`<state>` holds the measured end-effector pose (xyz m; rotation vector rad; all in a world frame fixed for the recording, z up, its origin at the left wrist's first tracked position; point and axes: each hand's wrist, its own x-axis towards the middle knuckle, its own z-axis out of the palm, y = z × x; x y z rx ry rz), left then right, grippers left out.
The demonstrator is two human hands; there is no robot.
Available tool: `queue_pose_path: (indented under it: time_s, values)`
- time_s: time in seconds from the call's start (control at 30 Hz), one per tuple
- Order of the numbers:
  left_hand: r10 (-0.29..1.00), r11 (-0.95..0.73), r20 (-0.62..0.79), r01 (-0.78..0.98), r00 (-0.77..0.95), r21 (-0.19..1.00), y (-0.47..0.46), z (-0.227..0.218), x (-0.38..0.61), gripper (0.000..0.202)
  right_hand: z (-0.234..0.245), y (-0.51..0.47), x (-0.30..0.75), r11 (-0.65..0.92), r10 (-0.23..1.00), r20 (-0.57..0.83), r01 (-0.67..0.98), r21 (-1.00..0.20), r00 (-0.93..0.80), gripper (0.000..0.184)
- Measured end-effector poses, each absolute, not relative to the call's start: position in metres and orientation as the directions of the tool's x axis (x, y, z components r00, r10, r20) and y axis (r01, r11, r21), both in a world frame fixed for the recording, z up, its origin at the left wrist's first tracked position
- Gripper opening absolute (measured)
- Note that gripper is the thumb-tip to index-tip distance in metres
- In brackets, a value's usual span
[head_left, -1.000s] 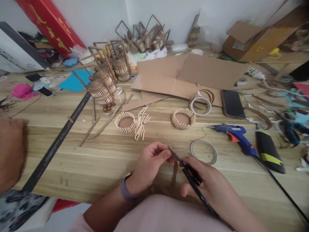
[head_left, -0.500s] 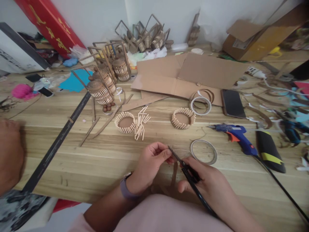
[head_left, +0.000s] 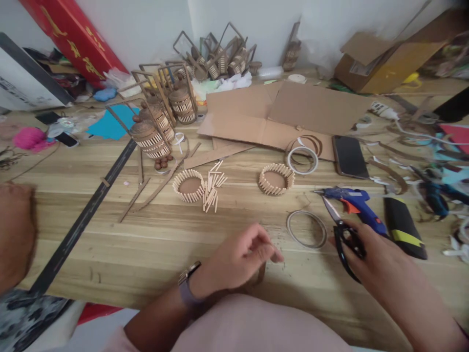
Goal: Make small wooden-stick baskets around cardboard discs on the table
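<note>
Left hand [head_left: 238,256] pinching a brown strip [head_left: 261,274], right hand [head_left: 373,254] gripping scissors [head_left: 340,223]

At the far left, part of another person's arm [head_left: 16,234] rests at the edge of the desk [head_left: 146,254]. Beside it a long black band [head_left: 84,215] runs slantwise up to a row of small lidded baskets [head_left: 149,139] with tall handles. A blue sheet [head_left: 113,121] lies behind the band, and a few brown balls [head_left: 163,162] sit in front of the nearest basket.

Next comes a ring of short sticks [head_left: 188,186] standing on a round brown base, with a heap of loose sticks [head_left: 212,188] right by it. Nearer the body is the left hand, a watch [head_left: 189,273] on its wrist, thumb and fingers pressed together on the brown strip, which hangs below them; its far end is hard to make out. A second stick ring [head_left: 276,179] stands beyond this hand.

Further right, a roll of tape [head_left: 307,230] lies flat between the hands. The right hand has its fingers wrapped about the scissors' black handles, the blades pointing forward and left. Their tip appears just beside the nozzle of a blue glue gun [head_left: 361,200]; contact cannot be told. A phone [head_left: 351,156] lies behind the gun.
</note>
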<state>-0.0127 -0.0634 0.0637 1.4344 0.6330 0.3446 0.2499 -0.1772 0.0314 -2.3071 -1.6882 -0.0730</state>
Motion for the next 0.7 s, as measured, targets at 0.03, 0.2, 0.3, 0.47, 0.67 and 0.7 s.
queue_pose_path:
  time_s: [0.03, 0.2, 0.3, 0.47, 0.67, 0.7]
  values:
    - [0.493, -0.026, -0.191, 0.234, 0.849, 0.972, -0.064, 0.066, -0.013, 0.012, 0.027, -0.181, 0.260, -0.274, 0.935, 0.197, 0.953, -0.129, 0.295, 0.052]
    - [0.333, -0.614, -0.318, 0.459, 0.888, 0.641, -0.063, 0.067, -0.014, 0.012, 0.018, -0.194, 0.276, -0.331, 0.925, 0.222, 0.942, 0.065, 0.309, 0.048]
    - [0.409, -0.737, -0.350, 0.531, 0.843, 0.418, -0.056, 0.066, -0.019, 0.018, 0.025, -0.186, 0.259, -0.278, 0.915, 0.321, 0.958, 0.063, 0.244, 0.047]
    - [0.650, -0.678, -0.320, 0.716, 0.689, 0.166, -0.044, 0.067, -0.028, 0.023, 0.025, -0.151, 0.206, 0.117, 0.915, 0.397, 0.990, -0.082, -0.075, 0.034]
    - [0.793, -0.572, -0.067, 0.778, 0.605, 0.258, -0.042, 0.058, -0.028, 0.019, 0.008, -0.121, 0.158, 0.440, 0.865, 0.307, 0.894, -0.082, -0.397, 0.036]
    - [0.796, -0.565, -0.033, 0.761, 0.605, 0.318, -0.043, 0.058, -0.028, 0.017, 0.011, -0.125, 0.159, 0.454, 0.865, 0.283, 0.886, -0.091, -0.414, 0.034]
